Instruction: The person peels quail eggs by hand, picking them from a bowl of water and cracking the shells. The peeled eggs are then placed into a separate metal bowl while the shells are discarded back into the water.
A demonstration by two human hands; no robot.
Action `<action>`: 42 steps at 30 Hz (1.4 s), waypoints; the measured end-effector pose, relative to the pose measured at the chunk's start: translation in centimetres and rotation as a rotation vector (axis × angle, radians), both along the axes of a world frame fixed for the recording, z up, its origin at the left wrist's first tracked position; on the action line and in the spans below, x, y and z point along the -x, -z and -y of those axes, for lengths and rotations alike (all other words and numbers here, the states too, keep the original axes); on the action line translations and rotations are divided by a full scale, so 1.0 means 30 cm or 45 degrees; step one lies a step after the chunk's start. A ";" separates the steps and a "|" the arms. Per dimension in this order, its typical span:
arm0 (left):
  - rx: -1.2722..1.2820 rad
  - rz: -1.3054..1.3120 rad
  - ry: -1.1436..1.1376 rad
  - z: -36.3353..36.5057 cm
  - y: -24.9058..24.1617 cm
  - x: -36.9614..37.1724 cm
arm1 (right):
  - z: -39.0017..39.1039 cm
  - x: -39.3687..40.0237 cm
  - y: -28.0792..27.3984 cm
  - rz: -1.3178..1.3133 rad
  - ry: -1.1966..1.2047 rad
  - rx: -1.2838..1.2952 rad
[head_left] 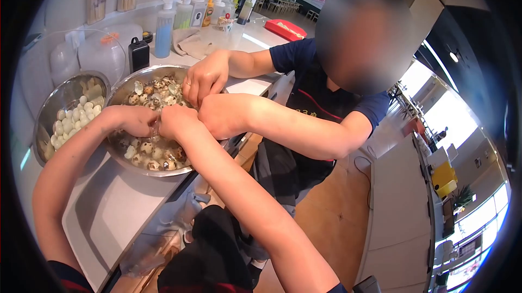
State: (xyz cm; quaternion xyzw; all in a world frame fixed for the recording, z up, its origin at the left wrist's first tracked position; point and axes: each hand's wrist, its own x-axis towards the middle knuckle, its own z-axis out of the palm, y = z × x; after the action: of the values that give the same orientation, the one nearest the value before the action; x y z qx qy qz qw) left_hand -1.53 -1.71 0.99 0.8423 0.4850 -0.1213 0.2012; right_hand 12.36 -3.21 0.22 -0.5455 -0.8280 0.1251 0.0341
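Note:
A wide metal bowl (142, 172) holds speckled quail eggs (154, 153) and bits of shell in what looks like water. Over its middle, my left hand (137, 120) and my right hand (178, 121) meet with curled fingers. Both look closed, but anything between the fingertips is hidden or too small to name. A co-worker's two hands reach over the bowl's far right side, one of them (220, 116) close beside my right hand. To the left, a second metal bowl (48, 105) contains peeled white eggs (75, 119).
Behind the bowls are a black box-shaped device (138, 55), a blue pump bottle (164, 32), a folded cloth (191, 43) and several other bottles. A red tray (286, 30) lies farther back on the counter. The co-worker (321, 81) stands at the counter's right edge.

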 end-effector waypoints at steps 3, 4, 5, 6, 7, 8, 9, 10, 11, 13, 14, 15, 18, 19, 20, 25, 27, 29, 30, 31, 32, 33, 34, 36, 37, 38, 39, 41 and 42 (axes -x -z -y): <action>0.123 0.342 0.051 -0.007 0.010 0.020 | -0.006 -0.003 0.002 -0.009 -0.032 -0.011; 0.129 0.328 0.051 -0.012 0.015 0.024 | -0.006 -0.002 0.001 -0.024 -0.030 -0.005; -0.038 0.185 0.085 -0.022 0.023 0.023 | -0.005 -0.003 -0.001 -0.030 -0.036 -0.038; -0.206 0.046 0.121 -0.023 0.020 0.015 | -0.006 -0.003 -0.003 -0.031 -0.042 -0.072; -0.199 0.044 0.125 -0.023 0.013 0.015 | -0.006 -0.002 -0.003 -0.034 -0.038 -0.065; -0.145 0.095 0.076 -0.022 0.005 0.020 | -0.005 -0.003 -0.002 -0.019 -0.062 -0.102; -0.092 0.147 0.027 -0.013 -0.014 0.018 | -0.003 -0.005 0.000 -0.003 -0.085 -0.138; -0.084 0.148 0.035 -0.001 -0.041 0.019 | 0.000 -0.003 0.005 -0.002 -0.077 -0.130; 0.027 0.208 -0.098 0.014 -0.073 0.022 | 0.003 0.002 0.008 -0.041 -0.091 -0.135; 0.234 0.291 -0.228 0.006 -0.074 0.038 | -0.005 0.004 0.018 -0.061 -0.145 -0.103; 0.233 0.291 -0.224 0.001 -0.066 0.042 | -0.008 0.005 0.020 -0.060 -0.141 -0.105; 0.230 0.212 -0.099 0.002 -0.058 0.043 | -0.006 0.006 0.020 -0.049 -0.159 -0.080; 0.272 0.181 0.041 -0.008 -0.014 0.045 | 0.001 0.006 0.017 -0.035 -0.193 -0.045; 0.297 0.304 0.078 -0.003 -0.013 0.035 | 0.003 0.009 0.016 -0.042 -0.205 -0.024; 0.321 0.426 0.114 -0.001 -0.011 0.031 | 0.002 0.011 0.016 -0.043 -0.210 -0.022; 0.351 0.159 -0.081 -0.061 0.011 0.029 | 0.003 0.022 0.031 -0.044 -0.139 -0.053; -0.111 -0.069 0.033 -0.038 0.012 0.005 | 0.002 0.019 0.029 0.007 -0.154 -0.081; -0.124 -0.114 0.068 -0.021 -0.012 -0.006 | -0.003 0.020 0.038 0.018 -0.159 -0.112; -0.116 -0.175 0.104 -0.011 -0.022 -0.006 | -0.005 0.021 0.036 0.017 -0.164 -0.111; 0.046 -0.055 0.086 -0.024 -0.015 0.003 | -0.003 0.021 0.037 -0.009 -0.152 -0.120; 0.056 -0.062 0.084 -0.026 -0.015 0.016 | 0.000 0.022 0.039 -0.037 -0.137 -0.127; 0.091 0.029 0.139 -0.028 -0.018 0.026 | -0.003 0.026 0.044 -0.042 -0.133 -0.118; 0.124 0.123 0.199 -0.031 -0.020 0.026 | -0.006 0.025 0.046 -0.038 -0.130 -0.109; 0.122 0.001 0.188 -0.028 -0.020 0.011 | -0.014 0.015 0.047 -0.029 -0.111 -0.101; -0.036 0.022 0.150 -0.019 -0.017 0.006 | -0.020 0.015 0.046 -0.026 -0.093 -0.118; -0.189 0.042 0.110 -0.006 -0.015 0.006 | -0.021 0.015 0.046 -0.027 -0.077 -0.130; -0.216 0.011 0.061 0.001 -0.023 -0.006 | -0.029 0.013 0.052 -0.019 -0.085 -0.138; -0.230 0.124 -0.006 0.025 -0.031 -0.008 | -0.018 0.009 0.036 -0.053 -0.069 -0.110; -0.254 0.227 -0.046 0.028 -0.031 0.002 | -0.018 0.005 0.030 -0.045 -0.075 -0.113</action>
State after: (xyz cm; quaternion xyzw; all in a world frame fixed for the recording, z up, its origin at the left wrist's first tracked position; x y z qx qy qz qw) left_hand -1.59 -2.54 1.92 0.8567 0.4900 0.0064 0.1609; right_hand 12.21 -2.68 -0.68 -0.5165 -0.8477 0.0989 0.0692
